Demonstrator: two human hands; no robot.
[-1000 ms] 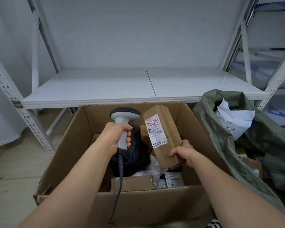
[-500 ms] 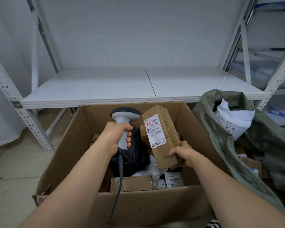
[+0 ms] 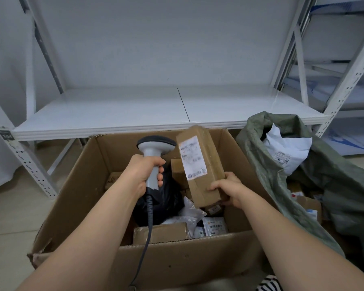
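Item: barcode scanner (image 3: pixel 153 153) and labelled parcel (image 3: pixel 202 164) above open carton (image 3: pixel 88 185).
Left hand (image 3: pixel 144 174) is gripping scanner handle; right hand (image 3: pixel 227 189) is gripping parcel's lower end, tilted, label facing up.

White shipping label (image 3: pixel 192 157) on brown parcel (image 3: pixel 206 185): barcode and print lines, too blurred to read; small box (image 3: pixel 213 210) beneath: apparently "301"; black tag (image 3: pixel 5 135) on shelf upright (image 3: pixel 23 162): illegible.

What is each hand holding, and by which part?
Left hand grips the scanner by its handle; right hand holds the brown parcel by its lower end.
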